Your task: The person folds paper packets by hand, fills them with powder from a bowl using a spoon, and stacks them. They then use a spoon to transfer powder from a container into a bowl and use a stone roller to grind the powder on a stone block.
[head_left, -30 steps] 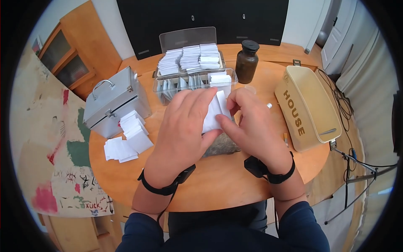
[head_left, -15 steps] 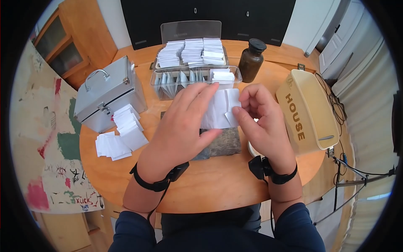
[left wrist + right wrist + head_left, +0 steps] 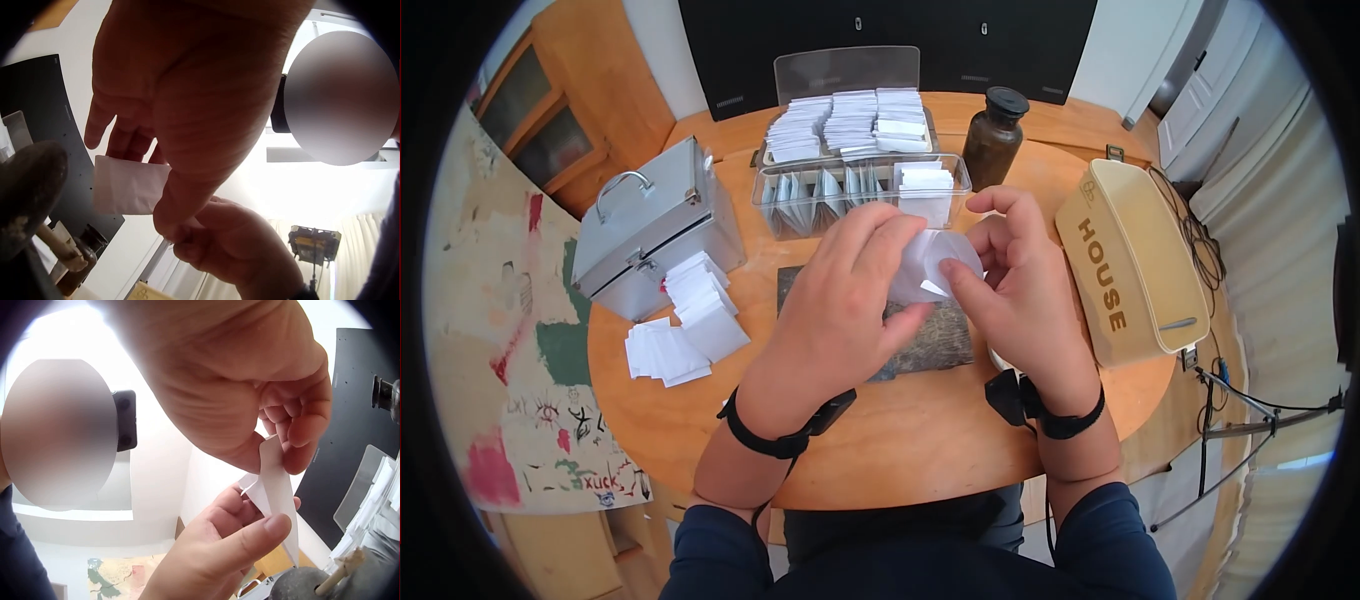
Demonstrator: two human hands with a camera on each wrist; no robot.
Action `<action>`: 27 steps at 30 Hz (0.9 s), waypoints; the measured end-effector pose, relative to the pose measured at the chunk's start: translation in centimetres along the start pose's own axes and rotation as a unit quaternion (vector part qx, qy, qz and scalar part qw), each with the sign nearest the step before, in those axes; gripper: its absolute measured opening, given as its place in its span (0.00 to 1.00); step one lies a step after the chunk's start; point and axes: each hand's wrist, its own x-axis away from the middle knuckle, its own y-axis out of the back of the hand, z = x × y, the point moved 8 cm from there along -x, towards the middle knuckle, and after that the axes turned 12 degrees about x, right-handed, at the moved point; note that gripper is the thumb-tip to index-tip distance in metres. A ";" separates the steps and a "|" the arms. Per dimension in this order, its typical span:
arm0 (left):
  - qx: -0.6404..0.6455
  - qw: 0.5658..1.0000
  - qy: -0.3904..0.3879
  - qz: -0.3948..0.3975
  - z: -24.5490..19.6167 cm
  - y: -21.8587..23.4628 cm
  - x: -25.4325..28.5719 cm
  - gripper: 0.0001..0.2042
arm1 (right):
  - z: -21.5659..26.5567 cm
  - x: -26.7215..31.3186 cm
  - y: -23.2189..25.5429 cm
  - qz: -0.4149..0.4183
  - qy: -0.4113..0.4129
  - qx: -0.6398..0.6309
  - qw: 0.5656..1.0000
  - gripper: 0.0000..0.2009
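Over the table, my left hand (image 3: 840, 285) holds a small white folded paper packet (image 3: 910, 275) between thumb and fingers. My right hand (image 3: 1025, 285) pinches its right edge with thumb and index finger, the other fingers curled. The paper bows between both hands in the head view. In the right wrist view, the packet (image 3: 275, 478) stands edge-on, a loose fold showing on one side. In the left wrist view, its flat white side (image 3: 128, 185) shows beyond the left thumb. Below the hands lies a dark, rough slab (image 3: 940, 340), partly hidden.
A clear tray (image 3: 775, 220) of packets stands ahead, before a box of more packets (image 3: 850, 125). Loose packets (image 3: 665, 352) lie left by a silver case (image 3: 650, 215). A brown jar (image 3: 992, 145) and a cream HOUSE bin (image 3: 1090, 270) stand right. A dark rounded thing (image 3: 31, 194) bears a stick.
My right hand went rightward with the packet's edge, then came slightly back left. The packet, flatter half a second ago, now bows between my hands.
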 end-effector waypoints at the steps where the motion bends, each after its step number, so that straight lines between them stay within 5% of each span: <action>1: 0.000 1.000 -0.002 0.002 0.0 -0.1 0.0 0.31 | 0.4 0.1 0.2 -0.005 0.006 0.051 0.999 0.21; 10: 0.113 0.990 -0.081 -0.034 -0.5 0.9 -0.3 0.29 | 3.3 1.2 2.1 -0.019 0.050 0.014 0.998 0.24; 16: 0.024 0.995 -0.090 -0.020 -1.0 0.2 -0.3 0.28 | 2.2 0.8 4.0 -0.092 0.047 -0.044 0.994 0.22; 24: -0.062 0.991 -0.076 0.092 -4.1 -3.9 -0.9 0.25 | 2.5 2.5 13.1 -0.270 0.064 -0.080 0.957 0.15; 27: -0.099 0.967 -0.115 0.204 -5.4 -7.6 -1.3 0.21 | 2.2 4.2 16.8 -0.333 0.095 -0.070 0.935 0.15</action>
